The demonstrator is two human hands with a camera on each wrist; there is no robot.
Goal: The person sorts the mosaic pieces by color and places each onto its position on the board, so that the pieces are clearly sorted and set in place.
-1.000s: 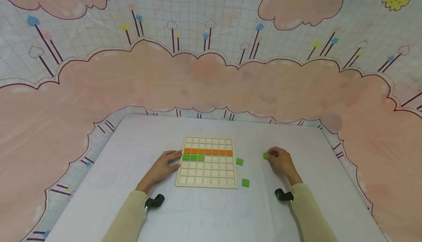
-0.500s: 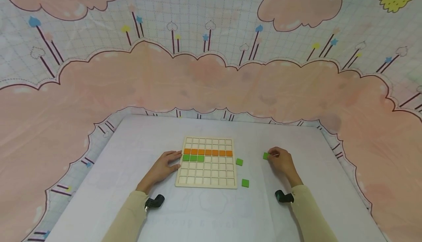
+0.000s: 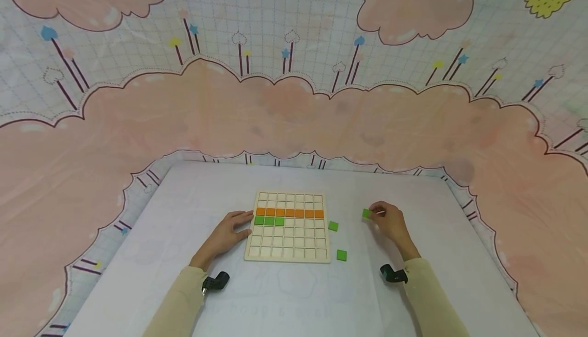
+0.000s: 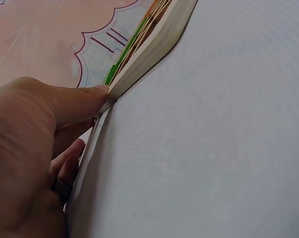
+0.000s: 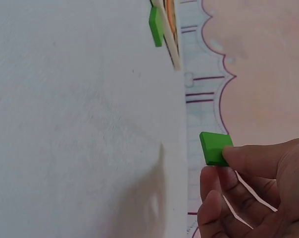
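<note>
A square wooden grid board lies flat, its second row filled with orange tiles and three green tiles at the left of the row below. My left hand rests against the board's left edge, fingers fairly straight, with the thumb tip touching its side. To the right of the board, my right hand pinches a green square tile between thumb and fingertips. In the right wrist view the tile shows above the white surface.
Two loose green tiles, one close to the board's right edge and one nearer the front, lie on the white table. A cloud-patterned cloth hangs behind and at both sides.
My right hand has moved slightly left and away from me with the green tile in its pinch. The left hand stays at the board's edge.
</note>
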